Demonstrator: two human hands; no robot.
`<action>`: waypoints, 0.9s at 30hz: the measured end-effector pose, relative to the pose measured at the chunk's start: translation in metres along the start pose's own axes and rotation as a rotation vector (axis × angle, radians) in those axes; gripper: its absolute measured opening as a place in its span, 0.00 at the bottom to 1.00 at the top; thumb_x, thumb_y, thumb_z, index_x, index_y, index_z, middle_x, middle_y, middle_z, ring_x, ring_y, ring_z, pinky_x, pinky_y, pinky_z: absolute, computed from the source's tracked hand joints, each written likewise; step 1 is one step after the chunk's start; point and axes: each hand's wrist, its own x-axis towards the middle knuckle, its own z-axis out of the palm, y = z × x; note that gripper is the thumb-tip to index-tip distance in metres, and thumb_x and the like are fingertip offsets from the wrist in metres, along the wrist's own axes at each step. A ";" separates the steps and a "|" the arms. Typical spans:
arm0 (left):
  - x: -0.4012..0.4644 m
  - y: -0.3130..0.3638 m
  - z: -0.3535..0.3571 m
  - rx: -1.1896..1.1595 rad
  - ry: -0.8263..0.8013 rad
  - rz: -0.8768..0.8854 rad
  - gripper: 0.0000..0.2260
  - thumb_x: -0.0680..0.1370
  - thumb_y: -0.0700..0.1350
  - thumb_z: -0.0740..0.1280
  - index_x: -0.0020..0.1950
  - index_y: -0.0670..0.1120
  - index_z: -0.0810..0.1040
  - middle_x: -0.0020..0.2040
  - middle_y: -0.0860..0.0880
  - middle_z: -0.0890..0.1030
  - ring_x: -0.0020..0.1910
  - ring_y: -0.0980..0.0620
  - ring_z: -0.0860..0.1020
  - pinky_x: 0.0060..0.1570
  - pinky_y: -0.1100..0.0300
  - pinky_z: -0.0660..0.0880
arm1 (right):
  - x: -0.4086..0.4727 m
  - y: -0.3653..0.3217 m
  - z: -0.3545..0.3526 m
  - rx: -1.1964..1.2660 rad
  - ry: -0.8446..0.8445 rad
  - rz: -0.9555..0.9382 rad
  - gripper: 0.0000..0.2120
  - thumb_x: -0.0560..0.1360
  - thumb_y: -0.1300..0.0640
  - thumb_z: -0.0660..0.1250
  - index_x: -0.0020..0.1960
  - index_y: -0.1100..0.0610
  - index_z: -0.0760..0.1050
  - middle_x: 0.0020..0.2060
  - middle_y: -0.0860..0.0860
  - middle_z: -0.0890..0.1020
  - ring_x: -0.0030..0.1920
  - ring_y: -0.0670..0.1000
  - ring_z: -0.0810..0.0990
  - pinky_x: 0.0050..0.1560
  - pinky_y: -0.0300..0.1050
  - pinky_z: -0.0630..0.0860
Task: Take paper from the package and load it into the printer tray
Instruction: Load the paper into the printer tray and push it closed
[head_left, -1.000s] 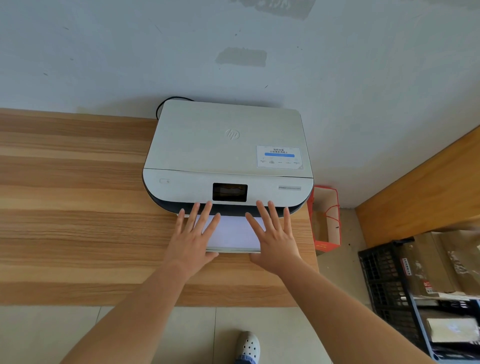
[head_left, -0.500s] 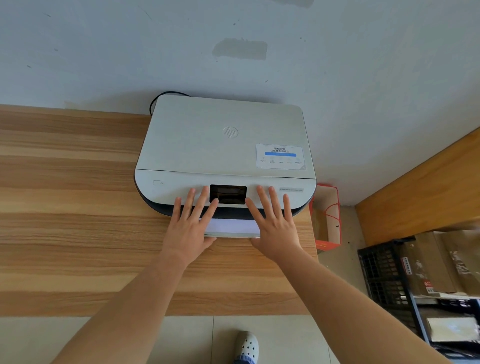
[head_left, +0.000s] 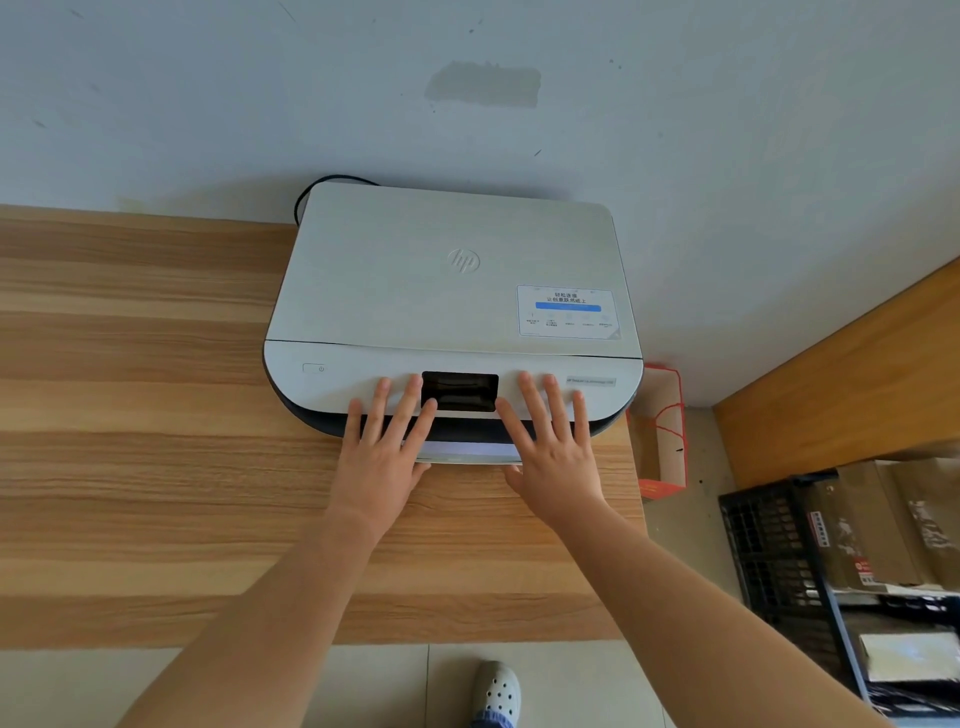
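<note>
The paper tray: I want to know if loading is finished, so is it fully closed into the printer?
No: a strip of the paper tray with white paper shows in front of the printer.

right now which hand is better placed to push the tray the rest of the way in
Neither clearly: the left hand and right hand lie flat, evenly flanking the tray. Pushing with both probably keeps it straight.

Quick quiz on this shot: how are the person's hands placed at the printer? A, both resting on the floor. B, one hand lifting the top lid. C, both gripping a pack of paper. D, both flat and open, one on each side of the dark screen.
D: the left hand and right hand lie open with fingers spread, either side of the dark screen on the printer, over the nearly closed tray.
</note>
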 end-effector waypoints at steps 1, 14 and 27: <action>0.000 0.000 0.001 0.004 0.000 -0.004 0.41 0.74 0.52 0.70 0.77 0.49 0.46 0.78 0.45 0.39 0.76 0.37 0.43 0.71 0.35 0.53 | 0.001 0.001 0.001 -0.001 0.011 0.000 0.45 0.70 0.46 0.72 0.78 0.50 0.50 0.78 0.56 0.41 0.77 0.62 0.41 0.73 0.68 0.46; 0.007 0.010 0.011 0.036 0.041 -0.066 0.46 0.68 0.39 0.73 0.76 0.49 0.46 0.76 0.43 0.34 0.75 0.36 0.46 0.68 0.32 0.54 | 0.010 0.008 0.028 -0.045 0.290 -0.041 0.36 0.69 0.50 0.72 0.72 0.50 0.59 0.75 0.57 0.54 0.74 0.63 0.55 0.70 0.67 0.53; 0.007 0.008 0.015 0.062 0.070 -0.071 0.45 0.69 0.40 0.73 0.76 0.48 0.46 0.76 0.44 0.31 0.74 0.35 0.48 0.66 0.31 0.54 | 0.012 0.008 0.032 -0.063 0.331 -0.047 0.36 0.69 0.51 0.71 0.72 0.50 0.58 0.74 0.58 0.55 0.73 0.63 0.58 0.69 0.68 0.57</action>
